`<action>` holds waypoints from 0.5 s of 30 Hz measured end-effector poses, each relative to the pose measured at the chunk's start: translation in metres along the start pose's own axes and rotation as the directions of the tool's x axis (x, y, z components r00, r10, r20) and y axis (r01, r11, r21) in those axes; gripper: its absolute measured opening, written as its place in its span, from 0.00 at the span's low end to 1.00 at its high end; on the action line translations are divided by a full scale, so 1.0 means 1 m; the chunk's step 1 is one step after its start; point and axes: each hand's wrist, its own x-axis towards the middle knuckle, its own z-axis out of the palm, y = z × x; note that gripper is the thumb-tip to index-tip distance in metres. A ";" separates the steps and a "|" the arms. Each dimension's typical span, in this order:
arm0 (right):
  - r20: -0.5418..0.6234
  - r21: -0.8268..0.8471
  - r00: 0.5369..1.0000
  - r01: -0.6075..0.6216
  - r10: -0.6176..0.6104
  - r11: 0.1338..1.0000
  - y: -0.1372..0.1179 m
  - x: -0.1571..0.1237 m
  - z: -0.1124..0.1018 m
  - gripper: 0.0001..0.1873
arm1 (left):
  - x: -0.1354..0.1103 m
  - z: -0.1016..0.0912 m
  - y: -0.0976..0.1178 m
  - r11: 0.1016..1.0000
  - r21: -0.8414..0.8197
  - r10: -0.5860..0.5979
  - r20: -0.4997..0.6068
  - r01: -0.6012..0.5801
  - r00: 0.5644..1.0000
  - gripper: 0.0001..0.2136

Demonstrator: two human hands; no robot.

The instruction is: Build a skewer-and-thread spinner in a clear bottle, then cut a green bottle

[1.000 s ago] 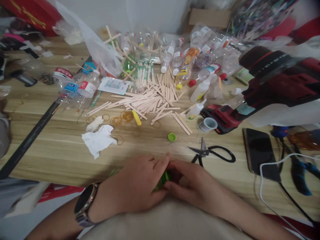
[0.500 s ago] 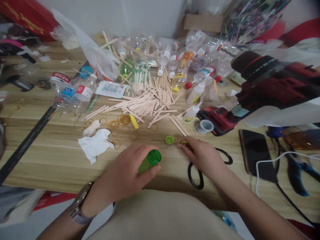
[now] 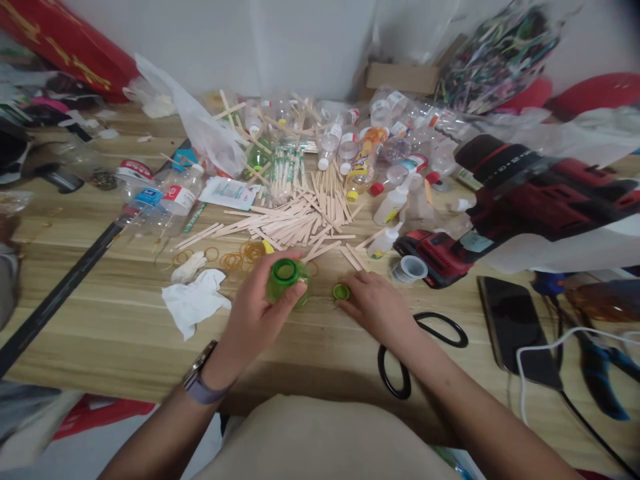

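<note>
A green plastic bottle [image 3: 286, 272] is in my left hand [image 3: 253, 320], its uncapped neck pointing up toward me. The fingers and thumb wrap round its sides. My right hand [image 3: 377, 307] rests low over the table, with its fingertips closed at the edge of a small green bottle cap [image 3: 341, 292], which lies open side up. Part of the cap is covered by the fingers, and the underside of the hand is hidden. Beneath my right forearm lie scissors with black handles [image 3: 395, 373]; their blades are out of sight.
Wooden craft sticks [image 3: 295, 220] spread across the middle, with rubber bands [image 3: 243, 255] and crumpled tissue [image 3: 195, 300] to the left. On the right are glue bottles [image 3: 384, 241], a grey cup [image 3: 411, 268], a red drill [image 3: 525, 207], a phone [image 3: 517, 330] and pliers [image 3: 600, 373]. Plastic bottles [image 3: 330, 137] crowd the back.
My left hand has tilted the bottle more upright and moved it slightly left and away from me. My right hand has shifted left to the green cap. The view has tipped slightly upward.
</note>
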 end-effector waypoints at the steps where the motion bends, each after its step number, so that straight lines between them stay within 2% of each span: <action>1: -0.008 0.004 1.000 0.008 -0.008 1.000 0.001 0.001 0.001 0.09 | 0.002 0.003 -0.003 1.000 -0.012 0.008 -0.017 -0.008 1.000 0.13; 6: -0.079 0.077 0.996 0.050 -0.044 0.996 0.001 -0.005 -0.003 0.11 | 0.010 0.013 -0.017 0.999 -0.049 0.007 -0.029 -0.009 1.000 0.16; 11: -0.133 0.191 0.989 0.091 -0.067 0.977 -0.003 -0.015 -0.009 0.12 | 0.006 0.013 -0.021 0.995 -0.103 0.001 -0.003 -0.002 1.000 0.27; 13: -0.168 0.229 0.983 0.111 -0.073 0.967 -0.006 -0.019 -0.009 0.12 | -0.003 0.011 -0.020 0.997 -0.071 0.004 -0.081 -0.009 0.997 0.26; 15: -0.218 0.273 0.972 0.147 -0.088 0.951 -0.010 -0.024 -0.010 0.12 | -0.014 0.007 -0.017 0.998 -0.054 -0.027 -0.243 0.014 0.970 0.19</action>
